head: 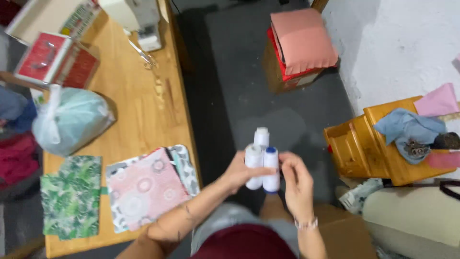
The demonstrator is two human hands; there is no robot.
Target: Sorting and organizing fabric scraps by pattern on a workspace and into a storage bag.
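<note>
Both hands are meeting over the dark floor (230,96): the left hand (238,171) is gripping three white thread spools (262,160) upright, while the right hand (296,184) is touching them with loosely curled fingers, beside the tabletop (139,110) carrying patterned fabric pieces (146,187).

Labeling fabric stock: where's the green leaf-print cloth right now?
In the head view, the green leaf-print cloth lies flat at the near left corner of the wooden table, just left of the pink patterned cloth and below the tied pale plastic bag.
</note>
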